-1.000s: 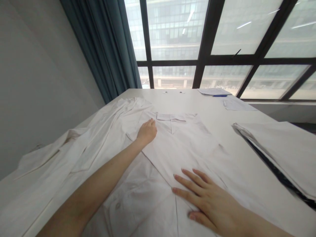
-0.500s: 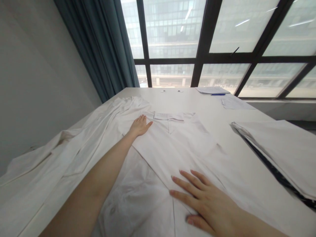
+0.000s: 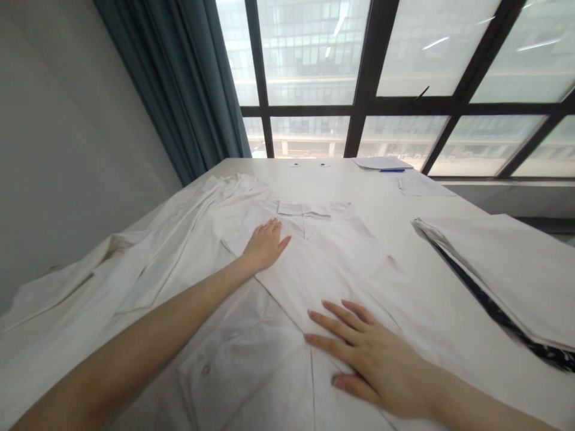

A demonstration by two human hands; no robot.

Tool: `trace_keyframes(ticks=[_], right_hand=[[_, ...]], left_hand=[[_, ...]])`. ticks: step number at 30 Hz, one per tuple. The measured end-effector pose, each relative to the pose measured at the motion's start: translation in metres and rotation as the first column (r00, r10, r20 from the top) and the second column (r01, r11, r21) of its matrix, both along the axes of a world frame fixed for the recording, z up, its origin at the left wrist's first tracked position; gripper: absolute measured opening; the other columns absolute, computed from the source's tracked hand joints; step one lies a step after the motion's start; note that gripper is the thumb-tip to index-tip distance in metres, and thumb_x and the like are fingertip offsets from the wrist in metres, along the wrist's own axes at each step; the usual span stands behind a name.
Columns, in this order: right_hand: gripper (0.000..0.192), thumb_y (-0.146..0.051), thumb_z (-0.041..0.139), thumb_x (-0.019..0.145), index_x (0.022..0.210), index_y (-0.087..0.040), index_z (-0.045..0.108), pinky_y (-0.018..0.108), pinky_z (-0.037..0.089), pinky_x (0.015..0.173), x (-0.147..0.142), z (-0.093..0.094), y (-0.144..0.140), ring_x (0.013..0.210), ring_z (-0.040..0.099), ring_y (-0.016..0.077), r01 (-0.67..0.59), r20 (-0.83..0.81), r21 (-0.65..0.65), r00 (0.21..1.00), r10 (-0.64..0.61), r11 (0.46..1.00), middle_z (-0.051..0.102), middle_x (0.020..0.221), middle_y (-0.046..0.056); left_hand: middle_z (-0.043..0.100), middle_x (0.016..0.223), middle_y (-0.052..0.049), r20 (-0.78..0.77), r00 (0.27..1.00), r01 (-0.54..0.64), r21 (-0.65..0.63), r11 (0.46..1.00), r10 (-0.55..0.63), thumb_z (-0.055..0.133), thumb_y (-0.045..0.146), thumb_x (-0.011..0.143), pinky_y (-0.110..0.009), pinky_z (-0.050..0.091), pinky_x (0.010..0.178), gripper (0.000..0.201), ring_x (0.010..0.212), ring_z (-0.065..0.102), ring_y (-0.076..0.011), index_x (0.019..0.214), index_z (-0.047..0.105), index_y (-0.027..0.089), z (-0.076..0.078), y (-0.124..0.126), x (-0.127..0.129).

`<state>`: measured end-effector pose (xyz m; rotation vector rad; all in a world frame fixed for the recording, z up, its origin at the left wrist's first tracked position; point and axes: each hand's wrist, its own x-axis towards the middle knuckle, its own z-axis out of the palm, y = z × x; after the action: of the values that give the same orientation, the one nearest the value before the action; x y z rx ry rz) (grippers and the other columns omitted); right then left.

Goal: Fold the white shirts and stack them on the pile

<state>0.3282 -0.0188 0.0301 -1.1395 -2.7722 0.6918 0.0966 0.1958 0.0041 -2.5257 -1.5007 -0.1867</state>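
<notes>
A white garment (image 3: 332, 257) with a collar band lies spread on a white table, its collar toward the window. My left hand (image 3: 266, 244) rests palm down on its upper left part, below the collar, with the thumb out to the right. Lower and to the right, my right hand (image 3: 363, 353) lies flat on the cloth with its fingers spread. Neither hand grips anything. A round button-like spot (image 3: 206, 369) shows on the lower left cloth. More white cloth (image 3: 162, 251) lies rumpled along the left side.
Folded white cloth (image 3: 503, 269) lies on dark patterned material (image 3: 498, 320) at the right. Papers (image 3: 381, 163) and a blue pen (image 3: 392, 170) are at the table's far end. Beyond stand a dark-framed window (image 3: 305, 111) and a blue curtain (image 3: 188, 90).
My left hand has slid right and a little toward me over the garment. My right hand stays nearly in place, still spread. The view has shifted slightly.
</notes>
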Motion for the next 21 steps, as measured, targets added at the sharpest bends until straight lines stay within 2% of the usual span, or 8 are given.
trace_keyframes(ticks=[3, 5, 8, 11, 13, 15, 19, 21], right_hand=[[0.055, -0.052, 0.039, 0.098, 0.15, -0.036, 0.031, 0.056, 0.014, 0.117, 0.002, 0.002, 0.001, 0.147, 0.014, 0.0271, 0.012, -0.052, -0.028, 0.999, -0.013, 1.0, 0.022, 0.159, 0.001], [0.051, -0.048, 0.041, 0.098, 0.147, -0.035, 0.037, 0.054, 0.016, 0.117, 0.004, 0.005, 0.004, 0.146, 0.019, 0.0256, 0.031, -0.096, -0.07, 0.995, -0.037, 0.997, 0.029, 0.157, 0.0], [0.04, -0.034, 0.042, 0.098, 0.136, -0.03, 0.052, 0.047, 0.029, 0.114, 0.005, 0.011, 0.016, 0.138, 0.038, 0.0228, 0.089, -0.182, -0.087, 0.978, -0.104, 0.992, 0.051, 0.144, 0.003], [0.04, -0.019, 0.041, 0.093, 0.127, -0.025, 0.06, 0.044, 0.039, 0.108, 0.001, 0.013, 0.037, 0.127, 0.052, 0.021, 0.195, -0.249, 0.086, 0.954, -0.168, 0.977, 0.062, 0.131, 0.006], [0.043, -0.015, 0.039, 0.091, 0.129, -0.021, 0.058, 0.045, 0.037, 0.109, -0.006, 0.009, 0.055, 0.131, 0.047, 0.0212, 0.23, -0.249, 0.228, 0.953, -0.172, 0.946, 0.059, 0.135, 0.008], [0.046, -0.018, 0.04, 0.092, 0.137, -0.017, 0.051, 0.046, 0.033, 0.112, -0.012, 0.001, 0.075, 0.138, 0.038, 0.0223, 0.232, -0.191, 0.302, 0.965, -0.18, 0.925, 0.051, 0.143, 0.011], [0.054, -0.038, 0.035, 0.098, 0.147, -0.013, 0.038, 0.048, 0.024, 0.115, -0.012, -0.018, 0.11, 0.144, 0.025, 0.0259, 0.305, 0.004, 0.333, 0.946, -0.325, 0.892, 0.035, 0.154, 0.014], [0.059, -0.046, 0.028, 0.1, 0.149, -0.015, 0.033, 0.048, 0.02, 0.116, -0.003, -0.023, 0.124, 0.145, 0.02, 0.0261, 0.363, 0.08, 0.332, 0.909, -0.41, 0.871, 0.028, 0.157, 0.011]], left_hand=[[0.031, 0.154, -0.018, -0.021, 0.993, 0.118, -0.068, 0.991, -0.12, 0.025, 0.055, 0.097, -0.045, 0.024, 0.115, 0.068, 0.144, 0.027, -0.0278, 0.146, 0.034, 0.009, -0.007, -0.043, -0.001], [0.027, 0.156, -0.016, -0.036, 0.986, 0.16, -0.095, 0.983, -0.164, 0.025, 0.057, 0.096, -0.045, 0.022, 0.115, 0.069, 0.145, 0.023, -0.0274, 0.148, 0.032, 0.011, -0.011, -0.063, -0.007], [0.024, 0.157, -0.016, -0.027, 0.984, 0.173, -0.114, 0.978, -0.177, 0.023, 0.057, 0.097, -0.045, 0.02, 0.116, 0.069, 0.146, 0.019, -0.0268, 0.149, 0.029, 0.012, -0.013, -0.073, -0.015], [0.024, 0.157, -0.015, -0.008, 0.984, 0.175, -0.117, 0.978, -0.178, 0.024, 0.057, 0.097, -0.045, 0.02, 0.116, 0.069, 0.147, 0.019, -0.0265, 0.15, 0.028, 0.014, -0.013, -0.072, -0.017], [0.024, 0.157, -0.015, -0.002, 0.984, 0.177, -0.115, 0.977, -0.179, 0.024, 0.058, 0.096, -0.044, 0.02, 0.116, 0.069, 0.147, 0.019, -0.0264, 0.15, 0.027, 0.015, -0.013, -0.071, -0.017], [0.023, 0.158, -0.015, -0.003, 0.984, 0.178, -0.112, 0.978, -0.179, 0.024, 0.058, 0.097, -0.044, 0.019, 0.116, 0.069, 0.147, 0.019, -0.0263, 0.15, 0.027, 0.013, -0.013, -0.071, -0.016], [0.022, 0.158, -0.016, -0.01, 0.984, 0.177, -0.121, 0.977, -0.179, 0.023, 0.058, 0.097, -0.044, 0.019, 0.116, 0.072, 0.147, 0.018, -0.0267, 0.15, 0.027, 0.01, -0.011, -0.073, -0.016], [0.022, 0.157, -0.016, -0.005, 0.983, 0.182, -0.121, 0.976, -0.184, 0.024, 0.058, 0.097, -0.045, 0.019, 0.116, 0.071, 0.147, 0.018, -0.0268, 0.15, 0.028, 0.01, -0.011, -0.074, -0.017]])
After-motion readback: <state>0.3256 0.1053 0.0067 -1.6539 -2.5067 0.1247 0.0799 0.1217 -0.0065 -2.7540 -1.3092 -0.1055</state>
